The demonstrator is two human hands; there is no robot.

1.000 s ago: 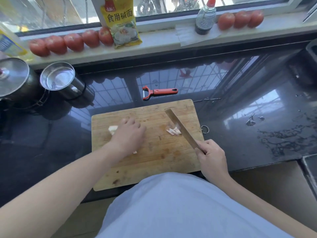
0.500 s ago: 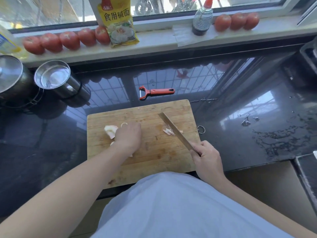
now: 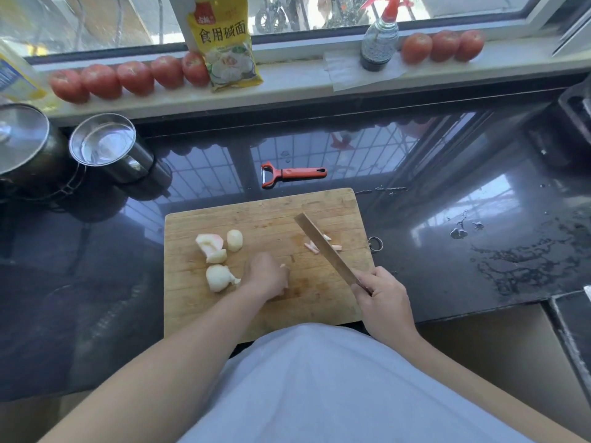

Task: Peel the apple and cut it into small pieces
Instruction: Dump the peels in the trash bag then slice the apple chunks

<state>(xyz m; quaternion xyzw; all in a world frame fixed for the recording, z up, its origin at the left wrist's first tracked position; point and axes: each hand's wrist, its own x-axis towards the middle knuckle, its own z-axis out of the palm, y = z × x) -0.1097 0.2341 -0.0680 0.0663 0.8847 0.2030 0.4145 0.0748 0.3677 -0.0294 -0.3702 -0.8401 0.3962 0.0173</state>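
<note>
Since a second ago the left hand (image 3: 267, 276) has slid from the pile at the left of the wooden cutting board (image 3: 339, 302) toward the board's middle, uncovering the peeled apple chunks (image 3: 220, 257) it was hiding; a pale sliver shows at its fingertips, so it seems to have drawn one piece out, though the curled fingers hide most of it and I cannot tell how firmly it is held. The right hand (image 3: 383, 302) is wrapped round the handle of the cleaver (image 3: 323, 247), whose blade stays lifted and slanted over the thin cut strips (image 3: 319, 246) near the right edge, much as it was half a second ago. I judge the peeling done, since the chunks are bare and the red peeler (image 3: 292, 174) lies apart on the black countertop (image 3: 447, 238) just beyond the far edge, and the cutting only partly done: several large chunks are uncut. The next chop calls for the blade to come down in the bare stretch between the left hand and the strips, which is narrow, so the fingertips need to stay tucked. The strips lie close to the right edge and could be nudged off. There is open room on the near half of the board; the steel pots (image 3: 102, 145) stand well clear at far left.
</note>
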